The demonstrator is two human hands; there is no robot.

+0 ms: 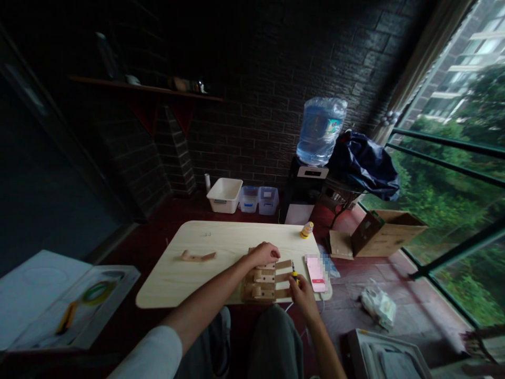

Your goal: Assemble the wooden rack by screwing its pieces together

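Note:
A wooden piece with several slats and dark screw holes (265,287) lies at the front edge of the pale table (173,287). My left hand (265,253) is over its far end, fingers curled; what they hold, if anything, is too small to make out. In my right hand (303,290), at the right end of the slats, is a yellow and black screwdriver (294,275), its shaft pointing away from me. A separate curved wooden piece (199,257) rests on the left part of the table.
A yellow-capped bottle (306,230) and a pink-screened phone (315,273) are on the table's right side. Beyond the table stand a white bin (224,195) and two clear bins. An open case (79,305) is at left, a cardboard box (384,231) at right.

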